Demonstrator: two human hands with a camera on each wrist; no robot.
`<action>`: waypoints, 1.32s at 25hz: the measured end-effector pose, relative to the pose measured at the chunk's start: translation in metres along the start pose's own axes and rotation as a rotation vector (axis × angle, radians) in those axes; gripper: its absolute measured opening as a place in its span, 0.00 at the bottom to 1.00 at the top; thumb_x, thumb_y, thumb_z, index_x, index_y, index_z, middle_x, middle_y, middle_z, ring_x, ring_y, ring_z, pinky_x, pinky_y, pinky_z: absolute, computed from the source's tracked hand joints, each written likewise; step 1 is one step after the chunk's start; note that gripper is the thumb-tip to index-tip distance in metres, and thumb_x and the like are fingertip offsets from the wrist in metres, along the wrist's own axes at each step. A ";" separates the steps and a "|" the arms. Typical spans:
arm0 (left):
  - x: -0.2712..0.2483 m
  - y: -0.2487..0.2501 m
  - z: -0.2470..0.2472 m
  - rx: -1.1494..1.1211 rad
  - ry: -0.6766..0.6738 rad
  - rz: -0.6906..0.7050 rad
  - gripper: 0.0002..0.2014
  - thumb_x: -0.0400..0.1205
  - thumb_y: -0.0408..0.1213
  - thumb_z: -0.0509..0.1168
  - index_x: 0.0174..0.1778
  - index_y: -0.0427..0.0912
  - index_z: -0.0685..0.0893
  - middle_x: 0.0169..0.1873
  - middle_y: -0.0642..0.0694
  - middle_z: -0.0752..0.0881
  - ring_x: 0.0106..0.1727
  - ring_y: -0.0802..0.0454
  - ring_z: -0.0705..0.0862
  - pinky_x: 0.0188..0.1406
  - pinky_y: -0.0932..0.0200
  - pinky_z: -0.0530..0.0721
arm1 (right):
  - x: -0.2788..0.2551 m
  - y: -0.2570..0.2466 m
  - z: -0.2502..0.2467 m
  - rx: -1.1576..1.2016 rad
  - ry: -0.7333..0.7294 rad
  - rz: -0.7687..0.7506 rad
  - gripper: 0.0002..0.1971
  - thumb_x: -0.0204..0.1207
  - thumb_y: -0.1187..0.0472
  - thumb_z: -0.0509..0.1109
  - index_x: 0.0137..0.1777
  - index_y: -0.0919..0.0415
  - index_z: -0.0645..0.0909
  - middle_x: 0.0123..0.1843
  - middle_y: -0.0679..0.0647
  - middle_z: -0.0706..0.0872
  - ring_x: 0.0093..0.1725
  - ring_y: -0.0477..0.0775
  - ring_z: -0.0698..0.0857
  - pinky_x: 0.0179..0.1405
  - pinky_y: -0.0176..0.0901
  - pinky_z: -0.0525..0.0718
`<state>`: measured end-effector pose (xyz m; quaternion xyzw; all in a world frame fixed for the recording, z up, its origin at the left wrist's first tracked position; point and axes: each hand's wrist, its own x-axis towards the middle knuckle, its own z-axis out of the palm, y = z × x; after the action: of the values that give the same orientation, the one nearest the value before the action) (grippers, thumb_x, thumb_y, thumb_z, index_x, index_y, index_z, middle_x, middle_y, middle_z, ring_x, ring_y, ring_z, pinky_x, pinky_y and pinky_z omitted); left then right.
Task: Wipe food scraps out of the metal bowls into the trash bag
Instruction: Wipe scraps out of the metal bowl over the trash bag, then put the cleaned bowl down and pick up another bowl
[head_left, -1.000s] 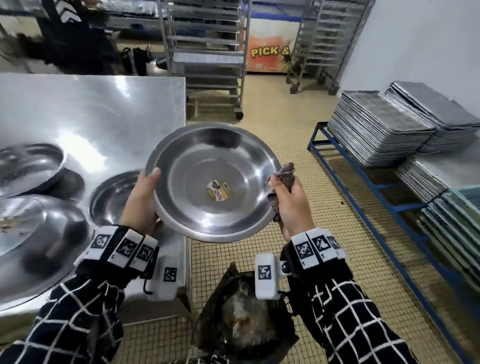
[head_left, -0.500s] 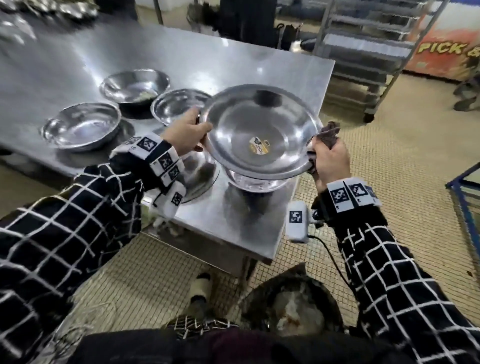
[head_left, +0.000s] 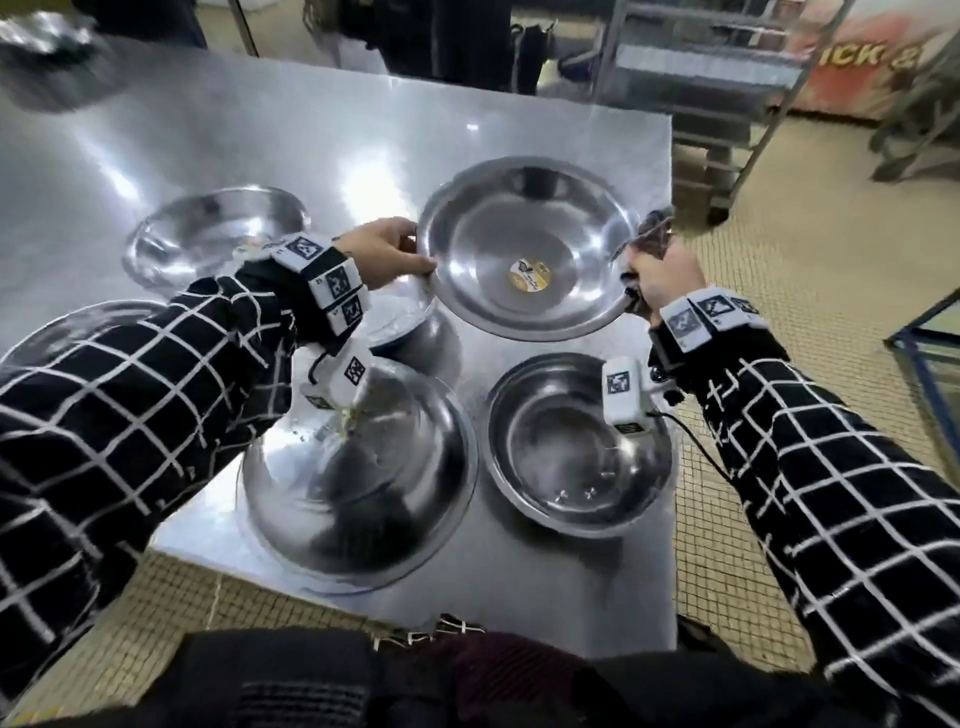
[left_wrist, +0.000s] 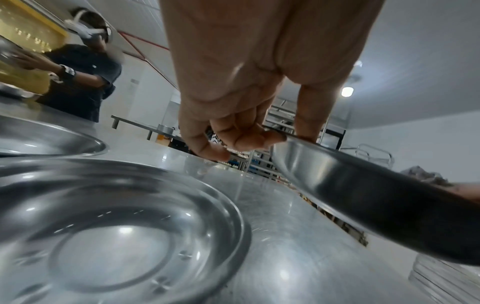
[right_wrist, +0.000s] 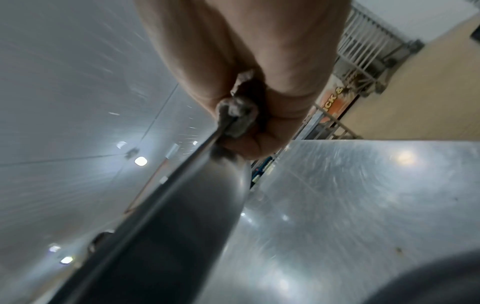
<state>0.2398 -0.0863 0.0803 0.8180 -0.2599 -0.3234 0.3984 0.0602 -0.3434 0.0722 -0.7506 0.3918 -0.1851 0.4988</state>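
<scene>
I hold a wide metal bowl (head_left: 524, 249) with a round sticker on its bottom, level and just above the steel table (head_left: 311, 135). My left hand (head_left: 387, 252) grips its left rim, thumb on top (left_wrist: 306, 131) and fingers beneath. My right hand (head_left: 660, 275) pinches the right rim together with a dark grey rag (head_left: 652, 228); the right wrist view shows the rag (right_wrist: 235, 117) folded over the bowl's edge (right_wrist: 166, 216). The trash bag is out of view.
Other metal bowls sit on the table: one near right (head_left: 576, 447), a big one near centre (head_left: 358, 478) with scraps at its rim, one at the left (head_left: 213, 234), one beneath my left wrist (left_wrist: 111, 230). A person (left_wrist: 83, 80) stands beyond. Racks (head_left: 696, 67) stand behind the table.
The bowl has gone from above the trash bag on the floor to over the table, both hands still on its rim. It now hangs level above the far right of the table.
</scene>
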 end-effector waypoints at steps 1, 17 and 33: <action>0.021 -0.006 -0.004 0.004 -0.029 -0.004 0.31 0.64 0.52 0.80 0.60 0.43 0.83 0.52 0.39 0.89 0.54 0.35 0.86 0.65 0.34 0.78 | 0.013 -0.001 0.005 -0.045 0.010 0.023 0.16 0.82 0.61 0.64 0.68 0.63 0.72 0.52 0.54 0.84 0.41 0.51 0.82 0.36 0.39 0.80; 0.108 -0.007 0.017 0.653 0.056 -0.126 0.29 0.72 0.50 0.75 0.66 0.41 0.79 0.58 0.42 0.85 0.58 0.43 0.83 0.56 0.51 0.81 | 0.081 0.016 0.023 -0.503 -0.325 0.258 0.09 0.83 0.60 0.63 0.57 0.64 0.79 0.37 0.53 0.81 0.32 0.49 0.79 0.24 0.32 0.76; -0.067 -0.010 -0.036 0.182 0.270 -0.060 0.14 0.83 0.38 0.65 0.63 0.43 0.79 0.51 0.43 0.84 0.50 0.47 0.82 0.48 0.66 0.81 | -0.037 -0.055 0.033 -0.142 -0.193 -0.280 0.04 0.80 0.59 0.65 0.51 0.57 0.76 0.40 0.51 0.83 0.27 0.44 0.83 0.19 0.30 0.77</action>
<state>0.2241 -0.0180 0.1105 0.8941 -0.2077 -0.1975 0.3441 0.0814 -0.2843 0.1114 -0.8455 0.2457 -0.1517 0.4492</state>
